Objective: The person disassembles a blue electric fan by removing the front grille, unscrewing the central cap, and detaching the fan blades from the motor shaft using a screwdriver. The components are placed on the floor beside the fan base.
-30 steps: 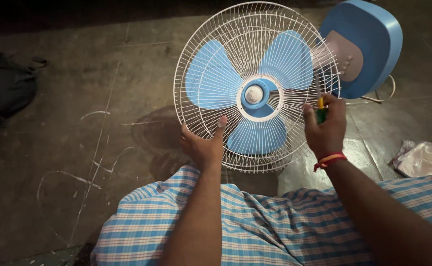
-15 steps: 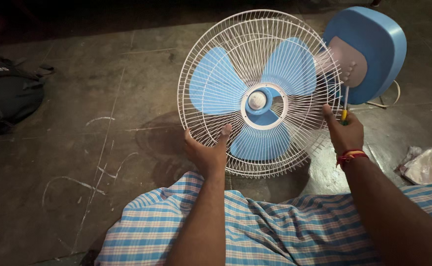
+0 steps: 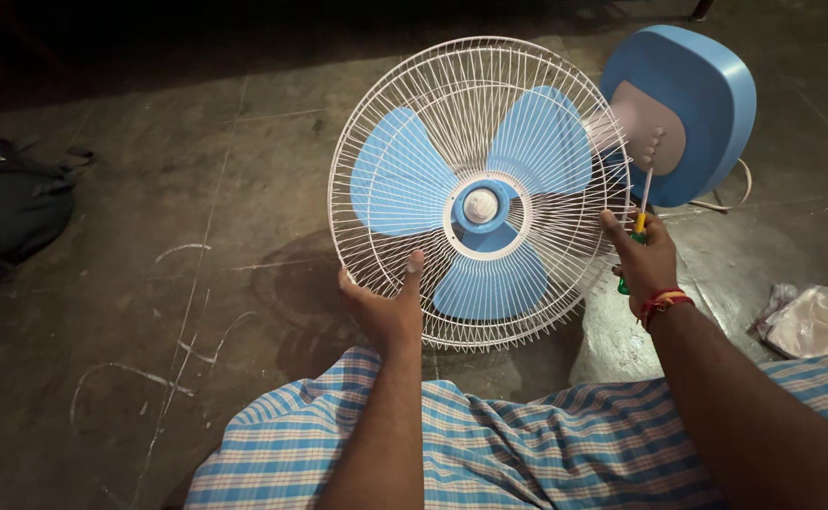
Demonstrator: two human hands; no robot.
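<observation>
A round white wire fan guard [image 3: 478, 194] with three light-blue plastic blades [image 3: 405, 172] behind its mesh stands upright on the dark stone floor [image 3: 150, 246], just in front of the person's knees. The left hand [image 3: 383, 307] grips the guard at its lower left rim, the fingers curled around the wires from behind and the thumb pressed up against the front of the mesh. The right hand [image 3: 645, 260] rests against the guard's right edge; its fingers are closed around a screwdriver with a yellow and green handle [image 3: 636, 227], whose thin metal shaft points up past the rim. A blue hub with a pale round cap [image 3: 480, 206] sits at the centre of the guard. Behind the guard to the right is the fan's rounded blue base [image 3: 707, 94] with a grey control panel [image 3: 650, 137] bearing a row of small buttons, and a white cord [image 3: 730, 194] trails from it. A red and orange thread band [image 3: 661, 302] circles the right wrist. A blue checked cloth [image 3: 490, 444] covers the person's lap. A dark backpack [image 3: 8, 203] lies at the far left on the floor, and a crumpled clear plastic bag [image 3: 815, 321] lies at the right.
</observation>
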